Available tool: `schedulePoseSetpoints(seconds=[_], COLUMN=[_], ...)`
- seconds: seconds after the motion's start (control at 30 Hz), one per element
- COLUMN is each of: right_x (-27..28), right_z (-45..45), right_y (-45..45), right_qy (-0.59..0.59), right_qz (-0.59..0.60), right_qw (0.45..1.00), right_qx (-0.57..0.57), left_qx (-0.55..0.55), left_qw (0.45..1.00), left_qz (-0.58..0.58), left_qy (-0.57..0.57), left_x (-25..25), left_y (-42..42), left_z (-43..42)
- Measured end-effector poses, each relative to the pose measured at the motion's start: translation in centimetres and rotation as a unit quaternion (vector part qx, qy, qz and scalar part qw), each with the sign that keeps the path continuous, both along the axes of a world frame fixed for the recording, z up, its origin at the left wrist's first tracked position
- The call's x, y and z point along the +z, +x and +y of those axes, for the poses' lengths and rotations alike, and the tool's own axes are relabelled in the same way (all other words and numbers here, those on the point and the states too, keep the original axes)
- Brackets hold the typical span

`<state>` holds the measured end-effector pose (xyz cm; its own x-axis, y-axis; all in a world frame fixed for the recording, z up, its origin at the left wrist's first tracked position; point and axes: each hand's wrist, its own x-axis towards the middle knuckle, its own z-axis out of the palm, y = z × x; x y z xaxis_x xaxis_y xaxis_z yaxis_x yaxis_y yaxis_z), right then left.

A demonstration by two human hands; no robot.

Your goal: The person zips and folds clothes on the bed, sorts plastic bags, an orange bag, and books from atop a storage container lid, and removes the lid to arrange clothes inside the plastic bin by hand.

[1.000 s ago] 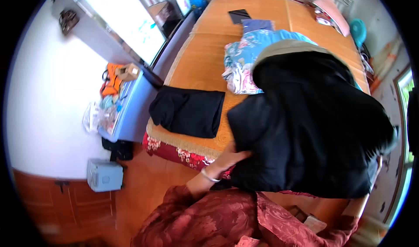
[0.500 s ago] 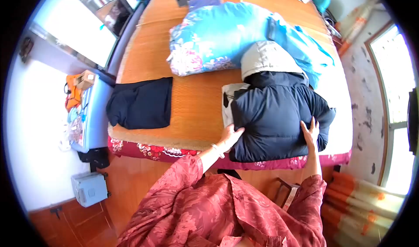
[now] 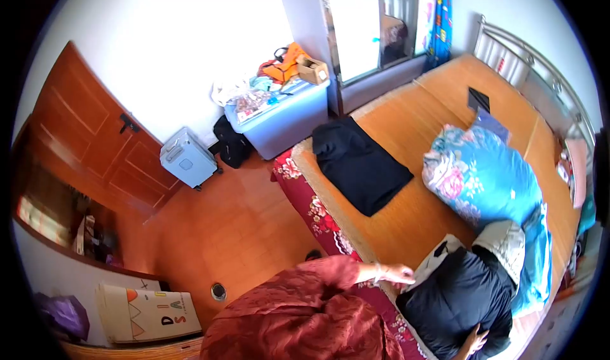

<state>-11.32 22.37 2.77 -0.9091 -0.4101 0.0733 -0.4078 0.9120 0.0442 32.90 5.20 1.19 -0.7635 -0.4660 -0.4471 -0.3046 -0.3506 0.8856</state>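
Note:
A black puffer jacket (image 3: 454, 299) with a light grey hood (image 3: 502, 245) lies on the bed's near right part. My left hand (image 3: 395, 273), a pale band at its wrist, is beside the jacket's left edge; its slightly blurred fingers point toward it and look loosely stretched out. Against the jacket's lower right part rests my right hand (image 3: 473, 343), fingers apart and partly cut off by the frame's bottom. A whitish garment (image 3: 435, 258) sticks out from under the jacket. Farther left is a folded black garment (image 3: 362, 166).
A blue floral bedding bundle (image 3: 486, 176) sits on the bed mat (image 3: 406, 217) behind the jacket. Left of the bed are a storage bin (image 3: 289, 125) topped with bags and a box, a black bag (image 3: 232, 142), a pale blue suitcase (image 3: 187, 158) and a wooden door (image 3: 95, 131).
The view has swung left, bringing the door and floor into sight. My left hand has come off the jacket's side and is now just beside it; my right hand stays on the jacket.

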Motion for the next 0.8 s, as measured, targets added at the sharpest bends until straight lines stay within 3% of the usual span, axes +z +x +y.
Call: schedulePoseSetpoints(seconds=[0.03, 0.07, 0.13, 0.3, 0.37, 0.4, 0.43, 0.5, 0.57, 0.63, 0.8], right_x=[0.7, 1.3, 2.7, 5.0, 5.6, 6.1, 3.6, 2.9, 2.5, 3.5, -1.9], right_z=[-0.5, -1.7, -3.9, -9.9, -13.6, -15.7, -17.5, -20.8, -23.2, -25.5, -31.3], right_y=[0.4, 1.5, 3.9, 15.4, 23.8, 30.8, 33.2, 43.4, 52.6, 60.0, 68.1], right_qy=[-0.006, -0.019, -0.045, -0.133, -0.193, -0.320, -0.348, -0.202, -0.056, -0.040, 0.006], right_qz=[0.018, 0.034, 0.059, 0.055, -0.005, 0.034, 0.004, -0.053, -0.097, -0.255, -0.289], right_qw=[1.000, 0.999, 0.996, 0.977, 0.943, 0.880, 0.827, 0.853, 0.858, 0.820, 0.788], right_qx=[0.004, 0.014, 0.039, 0.159, 0.271, 0.348, 0.442, 0.479, 0.502, 0.512, 0.543], left_qx=[0.025, 0.072, 0.167, 0.467, 0.501, 0.532, 0.556, 0.582, 0.663, 0.705, 0.752], left_qw=[0.998, 0.994, 0.980, 0.864, 0.841, 0.816, 0.793, 0.772, 0.707, 0.666, 0.602], left_qz=[-0.002, 0.008, 0.008, 0.060, -0.018, -0.011, -0.005, 0.051, 0.034, -0.005, 0.035], left_qy=[0.051, 0.081, 0.109, 0.178, 0.202, 0.225, 0.250, 0.251, 0.242, 0.246, 0.266], left_x=[1.9, -0.4, -0.2, -4.5, -3.1, -4.2, -5.9, -7.6, -7.4, -4.2, -4.0], left_y=[3.0, 5.9, 13.2, 32.0, 38.7, 42.0, 45.1, 50.9, 54.6, 57.7, 62.1], left_z=[0.2, 0.4, 0.6, 4.9, 7.2, 8.9, 10.6, 13.9, 16.6, 18.6, 22.3])
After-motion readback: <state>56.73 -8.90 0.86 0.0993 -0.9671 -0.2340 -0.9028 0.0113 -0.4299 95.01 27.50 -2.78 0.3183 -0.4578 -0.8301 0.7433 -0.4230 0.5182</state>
